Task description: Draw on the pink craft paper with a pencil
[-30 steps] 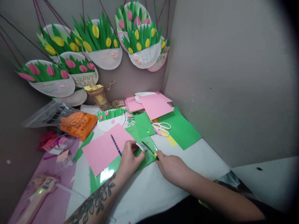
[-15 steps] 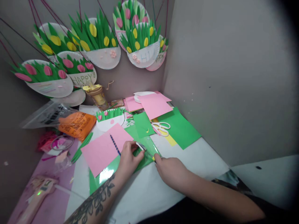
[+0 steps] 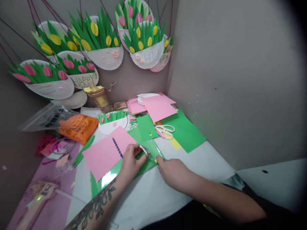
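My left hand point(image 3: 131, 162) pinches a small white piece of paper point(image 3: 143, 148) between thumb and fingers, above a glossy green sheet point(image 3: 150, 164). My right hand point(image 3: 173, 173) is wrapped round a pair of scissors point(image 3: 155, 159); a bit of yellow handle shows at the thumb. Their metal blades point left at the white paper, and my palm hides most of the handles. Just left of my left hand, a dark patterned pencil point(image 3: 117, 147) lies on a pink sheet point(image 3: 100, 159).
White-handled scissors point(image 3: 165, 130) lie beyond my hands, near green paper point(image 3: 185, 134) and pink paper point(image 3: 160, 108). At left are an orange packet point(image 3: 80, 127), a pink glue gun point(image 3: 39, 199) and green strips point(image 3: 83, 150). Decorated paper plates point(image 3: 105, 59) hang on the wall behind a drink cup point(image 3: 99, 99).
My right hand and the scissors have shifted slightly left, closer to the white paper. My left hand keeps its pinch. The whole view has moved a little.
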Demonstrator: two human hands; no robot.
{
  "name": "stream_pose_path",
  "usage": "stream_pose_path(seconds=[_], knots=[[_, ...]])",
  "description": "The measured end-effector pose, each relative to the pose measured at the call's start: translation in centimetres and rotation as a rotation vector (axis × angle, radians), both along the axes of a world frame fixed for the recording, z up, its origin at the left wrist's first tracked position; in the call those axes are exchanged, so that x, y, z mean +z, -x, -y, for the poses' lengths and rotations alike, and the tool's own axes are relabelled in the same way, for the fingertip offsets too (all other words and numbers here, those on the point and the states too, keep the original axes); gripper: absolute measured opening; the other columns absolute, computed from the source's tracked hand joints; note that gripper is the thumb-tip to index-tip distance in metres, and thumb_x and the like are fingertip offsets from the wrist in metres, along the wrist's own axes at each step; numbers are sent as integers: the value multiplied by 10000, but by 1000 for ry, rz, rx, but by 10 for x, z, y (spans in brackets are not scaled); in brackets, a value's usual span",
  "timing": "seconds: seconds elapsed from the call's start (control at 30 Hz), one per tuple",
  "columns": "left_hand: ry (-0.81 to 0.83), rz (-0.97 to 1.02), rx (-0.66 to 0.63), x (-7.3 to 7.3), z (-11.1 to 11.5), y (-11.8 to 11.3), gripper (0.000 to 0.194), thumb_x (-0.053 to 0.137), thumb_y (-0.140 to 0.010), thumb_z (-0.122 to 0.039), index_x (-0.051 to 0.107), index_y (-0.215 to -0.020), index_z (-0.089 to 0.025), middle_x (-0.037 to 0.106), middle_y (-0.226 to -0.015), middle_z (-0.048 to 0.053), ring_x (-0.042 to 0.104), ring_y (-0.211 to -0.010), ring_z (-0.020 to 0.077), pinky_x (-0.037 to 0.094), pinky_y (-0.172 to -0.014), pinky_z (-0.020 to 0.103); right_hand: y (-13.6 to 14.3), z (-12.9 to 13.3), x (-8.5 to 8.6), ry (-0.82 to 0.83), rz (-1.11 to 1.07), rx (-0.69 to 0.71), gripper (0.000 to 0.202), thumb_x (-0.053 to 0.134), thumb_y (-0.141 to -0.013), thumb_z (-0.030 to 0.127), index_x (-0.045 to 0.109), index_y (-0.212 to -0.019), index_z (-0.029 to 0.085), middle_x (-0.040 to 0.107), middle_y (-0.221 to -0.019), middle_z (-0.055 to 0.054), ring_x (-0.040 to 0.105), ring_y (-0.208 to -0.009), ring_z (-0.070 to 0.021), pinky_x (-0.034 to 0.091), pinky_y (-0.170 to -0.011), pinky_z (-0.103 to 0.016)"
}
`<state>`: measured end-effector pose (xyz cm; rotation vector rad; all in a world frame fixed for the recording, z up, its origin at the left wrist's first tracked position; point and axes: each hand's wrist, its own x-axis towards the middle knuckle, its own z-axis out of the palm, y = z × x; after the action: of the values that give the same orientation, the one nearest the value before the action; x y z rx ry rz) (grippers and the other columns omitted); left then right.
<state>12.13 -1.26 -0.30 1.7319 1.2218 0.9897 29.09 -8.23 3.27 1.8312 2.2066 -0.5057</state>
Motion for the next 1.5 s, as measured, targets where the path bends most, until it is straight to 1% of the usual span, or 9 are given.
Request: stream_pose_path(seconds=[0.23,0.4,0.53,0.73,0.87,1.03,1.2,1.33,1.5], knots=[[-7,0,3,0,-1,-1,288,685,-657,-269,528,-875,-165,545,-871,31,600,-795,151,553,-752,347,4,-4,2,0,10,11,345,377,-775,76,430,-1109,143,654,-765,-128,658,-694,-254,449,-600,-303],[-8,2,-10,1,-2,-1,264,674,-669,-278,529,-861,-170,546,-873,34,594,-813,156,552,-755,345,5,-8,4,9,10,12,340,358,-790,83,421,-1117,150,654,-769,-130,656,-712,-269,454,-600,-325],[-9,-9,-8,2,-2,-1,270,670,-663,-273,524,-864,-167,550,-876,31,599,-808,153,550,-755,345,7,-12,8,20,16,11,325,375,-792,99,425,-1111,142,653,-789,-145,659,-744,-266,452,-609,-308],[-10,-25,23,5,-2,-3,288,677,-642,-253,509,-858,-164,549,-860,25,606,-787,149,549,-740,334,10,-14,9,14,15,5,337,408,-787,87,415,-1118,145,660,-806,-136,661,-753,-266,459,-620,-311],[6,-5,49,3,-2,-6,336,682,-639,-249,485,-897,-165,549,-853,22,604,-796,152,546,-747,344,10,-12,13,7,23,-17,336,411,-768,65,429,-1095,138,662,-798,-132,663,-746,-261,463,-617,-298],[-15,-11,49,-3,-2,-7,351,649,-686,-259,484,-982,-166,561,-902,40,601,-851,158,526,-806,363,4,-2,13,-13,26,-14,348,378,-761,51,451,-1088,146,667,-770,-122,665,-692,-269,465,-574,-311],[-39,-41,38,-2,-2,-7,338,643,-695,-260,489,-981,-167,570,-897,42,604,-846,158,527,-803,356,2,8,12,4,53,-24,347,357,-774,41,473,-1081,155,675,-778,-120,666,-682,-256,461,-568,-294],[-55,-55,33,0,0,-7,335,640,-698,-252,498,-988,-163,587,-901,44,612,-843,158,530,-797,358,4,7,16,29,84,-20,418,355,-742,2,480,-1113,147,679,-815,-120,668,-707,-257,462,-562,-288],[-81,-72,40,-2,-1,-6,340,643,-695,-254,505,-994,-166,597,-895,40,622,-823,155,539,-777,351,4,1,16,-4,91,2,415,374,-745,-1,475,-1122,142,676,-800,-123,670,-712,-263,472,-565,-300]])
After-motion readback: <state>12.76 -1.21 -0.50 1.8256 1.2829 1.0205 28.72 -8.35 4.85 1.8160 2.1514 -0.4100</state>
